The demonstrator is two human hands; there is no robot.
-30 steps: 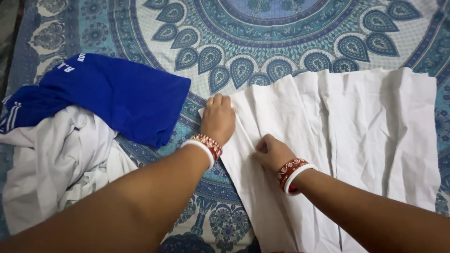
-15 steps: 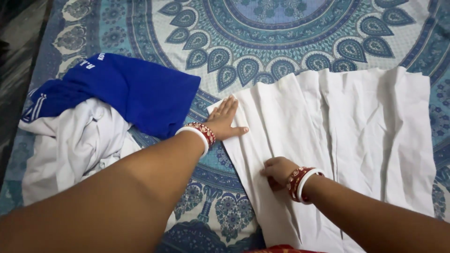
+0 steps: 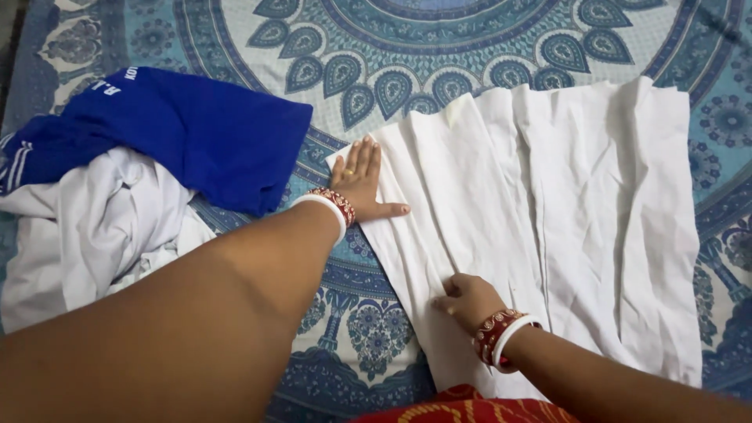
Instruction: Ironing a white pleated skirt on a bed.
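Head view: a person kneels over a bed, both hands on a white garment.
White garment [image 3: 548,219]: spread flat on the patterned bedspread [image 3: 470,47], creased lengthwise, its left edge slanting down towards the person; pleats or folds run along it.
Left hand [image 3: 360,180]: palm down, fingers stretched out and flat on the garment's upper left corner, thumb pointing right; grip open, pressing, holding nothing.
Right hand [image 3: 468,299]: lower on the same slanted edge, fingers curled in; seemingly pinching a fold of the cloth, though the fingertips are tucked under and the hold cannot be confirmed.
Bangles: red and white, on both wrists.
Blue garment [image 3: 196,133]: heaped to the left, well apart from the hands, partly over a crumpled white cloth [image 3: 94,227].
Red fabric [image 3: 470,407]: a strip at the bottom edge, near the right forearm.
Handling note: a judgement only; the flat hand serves best as an anchor while the other draws the fold taut along the edge, keeping the pleat straight and wrinkles pushed outward.
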